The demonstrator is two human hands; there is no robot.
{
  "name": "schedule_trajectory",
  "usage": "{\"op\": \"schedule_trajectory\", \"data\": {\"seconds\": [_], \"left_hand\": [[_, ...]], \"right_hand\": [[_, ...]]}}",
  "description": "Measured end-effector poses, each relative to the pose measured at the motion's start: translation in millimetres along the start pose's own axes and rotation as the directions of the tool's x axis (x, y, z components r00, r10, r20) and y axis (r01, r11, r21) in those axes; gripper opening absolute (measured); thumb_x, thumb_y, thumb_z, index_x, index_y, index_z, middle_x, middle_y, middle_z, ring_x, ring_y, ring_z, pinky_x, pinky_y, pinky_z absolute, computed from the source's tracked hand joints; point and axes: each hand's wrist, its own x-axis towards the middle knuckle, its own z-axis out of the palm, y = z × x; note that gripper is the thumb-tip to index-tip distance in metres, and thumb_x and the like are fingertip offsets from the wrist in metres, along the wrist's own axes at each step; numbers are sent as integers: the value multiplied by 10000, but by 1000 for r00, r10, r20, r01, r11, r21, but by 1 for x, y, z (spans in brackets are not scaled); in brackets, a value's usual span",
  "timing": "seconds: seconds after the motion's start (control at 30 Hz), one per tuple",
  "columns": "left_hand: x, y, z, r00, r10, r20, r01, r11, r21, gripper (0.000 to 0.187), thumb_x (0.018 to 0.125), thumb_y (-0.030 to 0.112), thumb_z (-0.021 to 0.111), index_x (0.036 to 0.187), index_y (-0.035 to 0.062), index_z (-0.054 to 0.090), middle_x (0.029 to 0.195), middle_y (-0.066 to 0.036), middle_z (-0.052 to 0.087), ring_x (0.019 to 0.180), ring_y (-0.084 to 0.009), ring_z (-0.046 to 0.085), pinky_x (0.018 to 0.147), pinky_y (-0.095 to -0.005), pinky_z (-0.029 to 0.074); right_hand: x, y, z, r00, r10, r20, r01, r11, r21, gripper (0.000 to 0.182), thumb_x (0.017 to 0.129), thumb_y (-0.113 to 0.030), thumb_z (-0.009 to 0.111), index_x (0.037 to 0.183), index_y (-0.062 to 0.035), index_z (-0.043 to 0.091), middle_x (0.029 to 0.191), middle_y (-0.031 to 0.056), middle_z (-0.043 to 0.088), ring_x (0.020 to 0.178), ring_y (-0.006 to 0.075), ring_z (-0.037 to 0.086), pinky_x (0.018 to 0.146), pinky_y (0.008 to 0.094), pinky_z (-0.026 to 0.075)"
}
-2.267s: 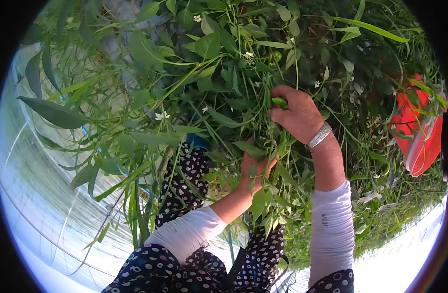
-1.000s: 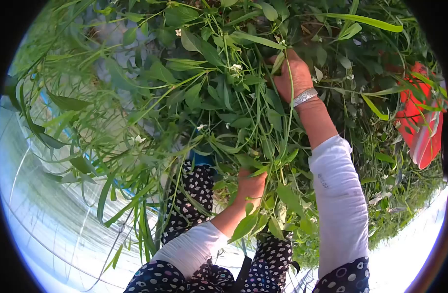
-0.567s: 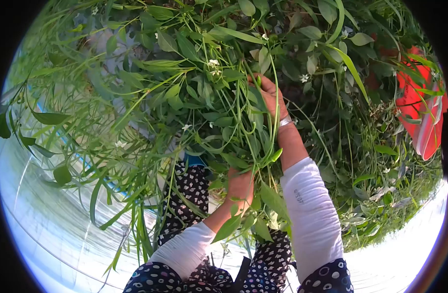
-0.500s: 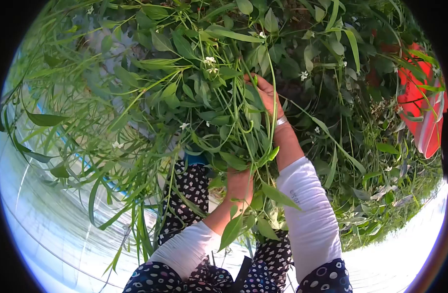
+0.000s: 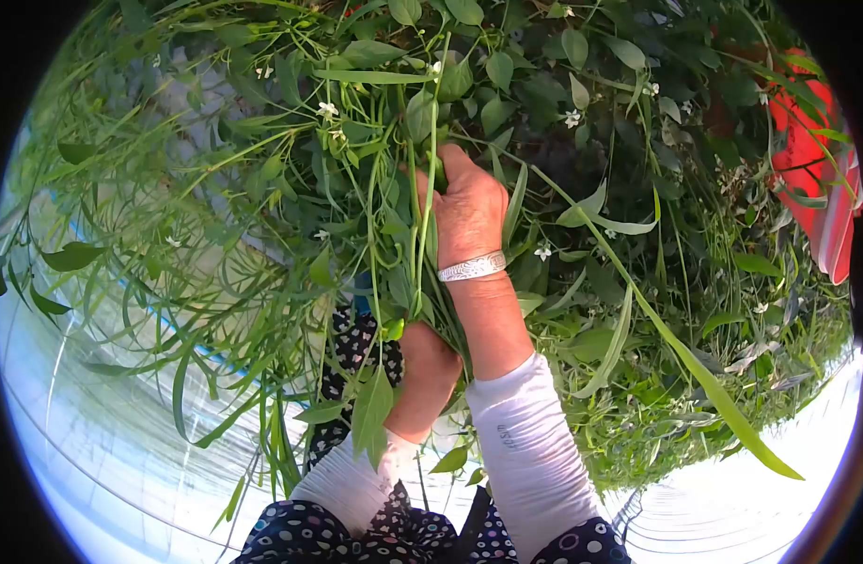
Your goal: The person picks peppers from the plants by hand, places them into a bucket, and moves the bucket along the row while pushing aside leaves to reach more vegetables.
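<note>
My right hand (image 5: 471, 209), with a silver bracelet (image 5: 473, 267) at the wrist, reaches up into a leafy green plant (image 5: 493, 108) with small white flowers (image 5: 327, 110). Its fingers are closed among the stems; a bit of green shows between thumb and fingers, but I cannot make out what it is. A long green stem (image 5: 428, 197) passes in front of the fingertips. Below and to the left, my left hand (image 5: 426, 350) goes in under the foliage. Stems and leaves hide its fingers, so its grip cannot be seen.
Dense plants fill the view ahead and on both sides. A red object with a pale stripe (image 5: 808, 160) stands among leaves at the right. A long narrow leaf (image 5: 704, 376) slants down at the right. Patterned trousers (image 5: 356, 338) show behind the stems.
My right hand has moved left and turned, so that its back and the bracelet now show. The stems in front have shifted left, and my left hand has moved slightly left and down.
</note>
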Motion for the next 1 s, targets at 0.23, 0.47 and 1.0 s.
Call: {"op": "schedule_trajectory", "data": {"seconds": [0.23,0.47,1.0], "left_hand": [[24,6,10,732,-680,42,311,278,-909,330,898,321,437,1101,76,528,1057,-48,577,932,-198,561,832,-343,453],[25,-1,20,775,-631,28,281,305,-910,306,879,286,491,1094,72,533,1035,-50,576,928,-191,561,808,-327,459],[24,-13,23,767,-638,-67,220,359,-907,263,887,284,462,1014,68,544,984,-58,585,864,-215,565,766,-366,465]], "right_hand": [[-52,42,-4,912,375,164,-395,704,590,146,809,-181,619,787,-38,597,627,-63,521,583,55,466,543,228,402],[-27,59,-41,806,119,579,-509,637,578,235,733,-137,713,890,-37,570,774,-27,574,680,35,494,605,213,426],[-44,60,-123,758,-135,639,-650,-73,756,477,690,-163,694,1113,-57,498,1085,197,543,846,322,588,513,280,473]]}}
